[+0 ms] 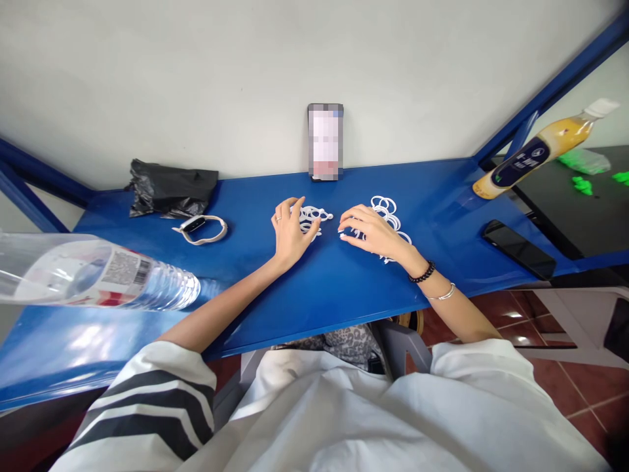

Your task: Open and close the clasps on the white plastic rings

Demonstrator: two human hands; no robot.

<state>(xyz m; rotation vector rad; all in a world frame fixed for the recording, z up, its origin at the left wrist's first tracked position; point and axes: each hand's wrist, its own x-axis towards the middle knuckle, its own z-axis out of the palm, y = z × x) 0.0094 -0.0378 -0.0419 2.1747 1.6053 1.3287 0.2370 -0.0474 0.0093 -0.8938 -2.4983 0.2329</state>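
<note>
On the blue table, two groups of thin white rings lie in front of me. My left hand (291,231) rests at the left group of white rings (314,214), its thumb and fingers apart around them. Over the right group of white rings (386,208) arches my right hand (376,233), fingers curled toward the thumb. A small white piece (343,234) shows at its thumb and fingertips; its full shape is hidden. My right palm covers part of the rings beneath.
A phone (325,141) leans upright against the wall. Left are a black plastic bag (171,189), a pale-strapped watch (201,229) and a large clear bottle (122,275). Right are a yellow drink bottle (535,154) and a dark phone (519,249). Blue frame bars (565,82) edge the table (314,288).
</note>
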